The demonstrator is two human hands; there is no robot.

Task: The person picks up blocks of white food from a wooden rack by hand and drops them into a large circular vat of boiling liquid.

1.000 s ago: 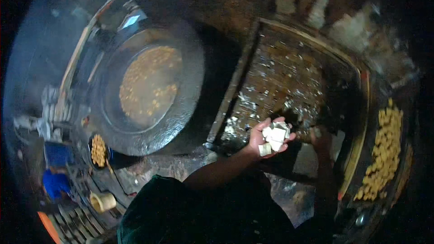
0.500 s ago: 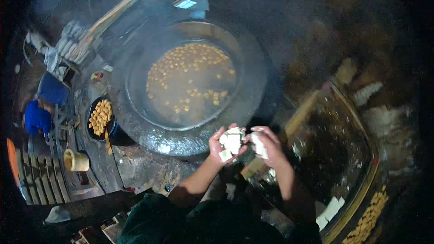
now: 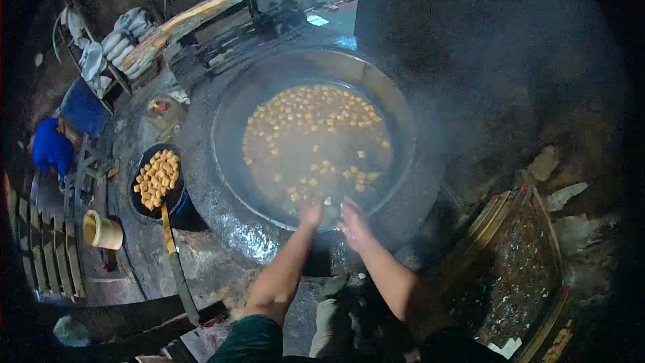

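Note:
A large round pan (image 3: 232,191) of steaming brownish liquid holds many floating golden cubes (image 3: 312,111), mostly along its far side. Both of my hands reach over its near rim. My left hand (image 3: 312,215) is tilted inward, its fingers blurred and partly lost in steam. Opposite it, my right hand (image 3: 356,223) has its fingers apart, with nothing seen in them. A small white piece (image 3: 328,200) shows between the hands, close to the left fingertips; whether it touches them I cannot tell.
Left of the pan, a dark bowl (image 3: 138,203) holds browned cubes (image 3: 158,175), with a long-handled tool (image 3: 176,262) leaning on it. A cream bucket (image 3: 103,230) stands farther left. At lower right is a wood-edged tray (image 3: 514,275) with white crumbs. A wooden plank (image 3: 222,7) lies behind.
Both hands have moved forward from the near side to over the pan's rim. The white blocks they held have left them, except perhaps one small piece. The view has shifted.

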